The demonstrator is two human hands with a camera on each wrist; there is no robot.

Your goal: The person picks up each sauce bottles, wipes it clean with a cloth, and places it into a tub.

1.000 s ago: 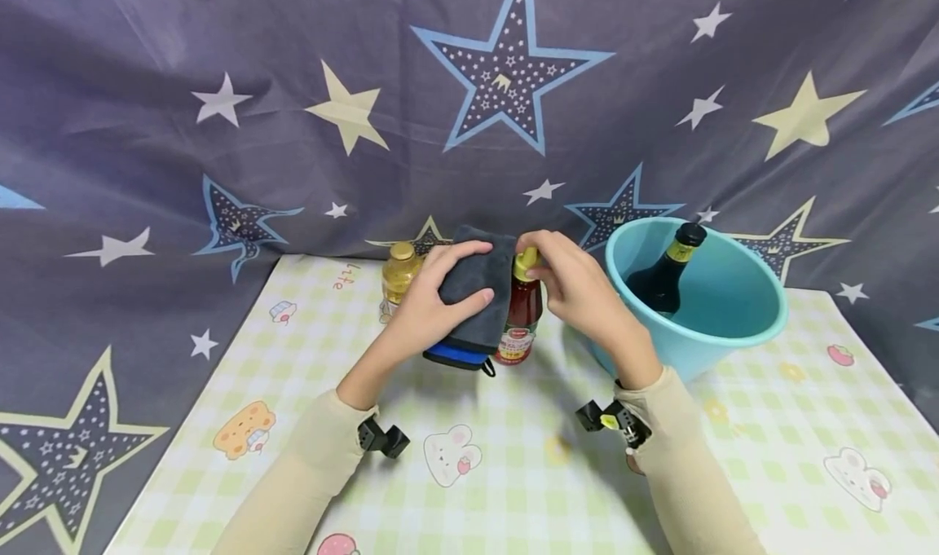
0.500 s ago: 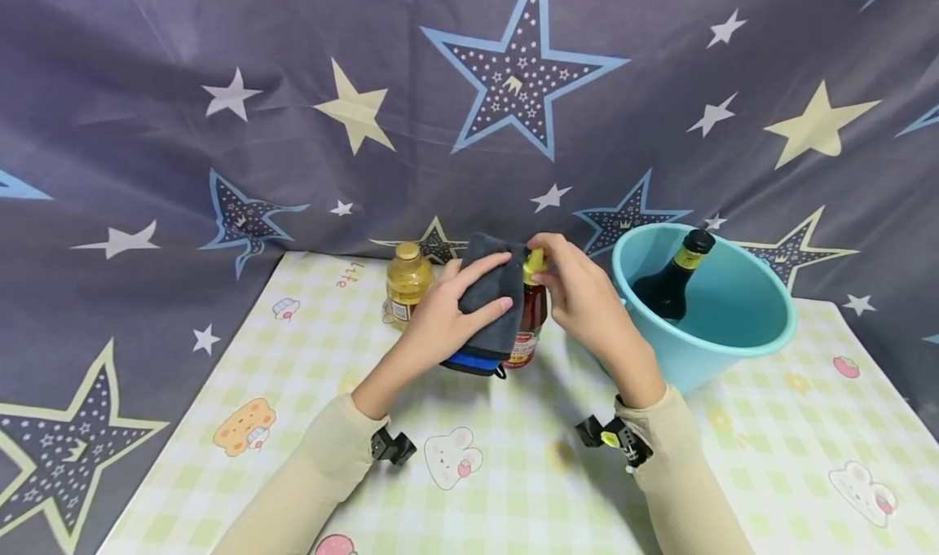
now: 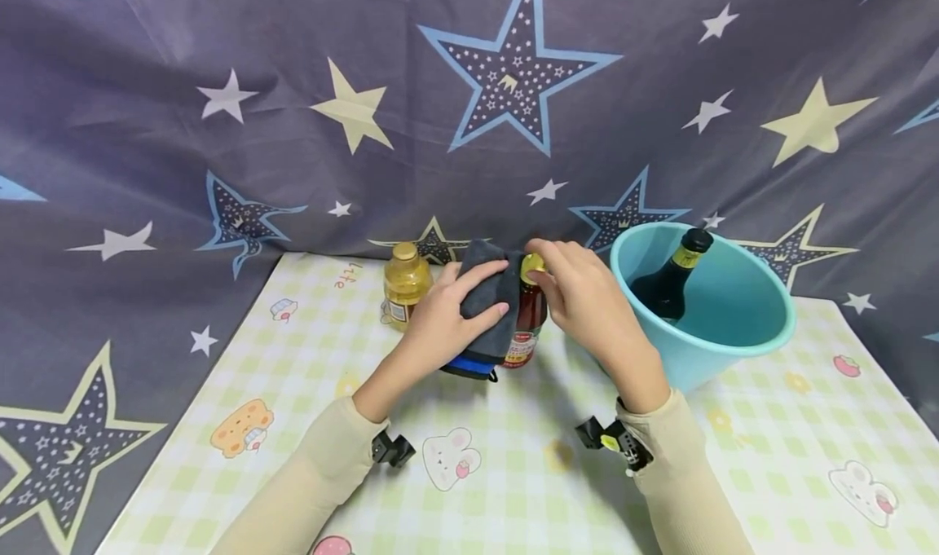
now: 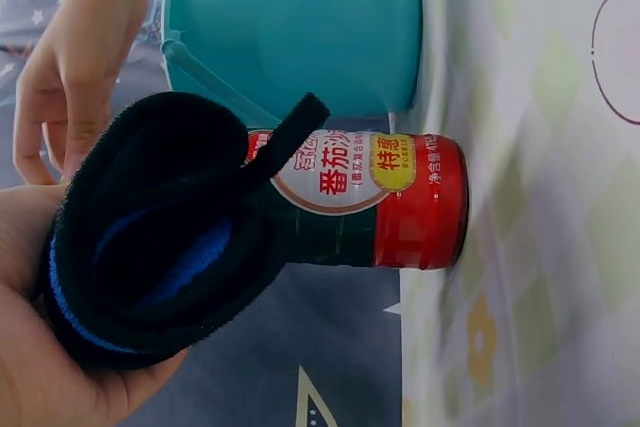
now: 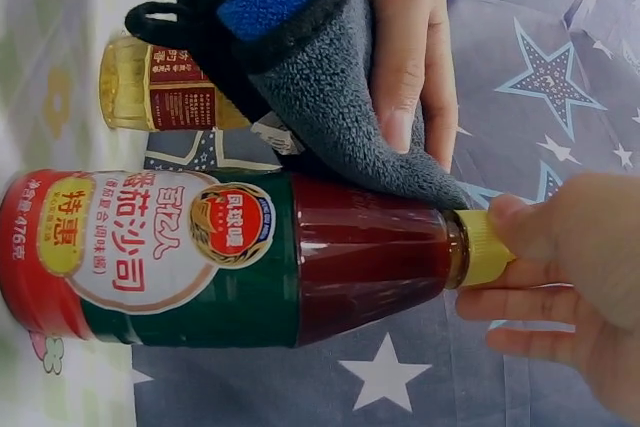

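My left hand [image 3: 443, 319] holds a folded grey cloth [image 3: 486, 290] with a blue inner side and a black hem loop. The cloth lies against the left side of a bottle of tomato sauce [image 3: 524, 335], dark red with a green and red label. At the bottle's top, my right hand [image 3: 583, 294] pinches the yellow cap [image 5: 484, 247] between thumb and fingers. The bottle stands upright on the table. In the left wrist view the rolled cloth [image 4: 170, 237] covers the bottle's upper part.
Left of the cloth stands a glass jar [image 3: 406, 282] of yellow contents with a gold lid. A turquoise bucket [image 3: 704, 359] on the right holds a dark bottle [image 3: 667, 282] leaning inside. Behind the checked table [image 3: 513, 498] hangs a starry curtain [image 3: 279, 41].
My left hand and the cloth have shifted slightly right and down along the bottle. My right hand has stayed at the yellow cap. The head view has shifted a little.
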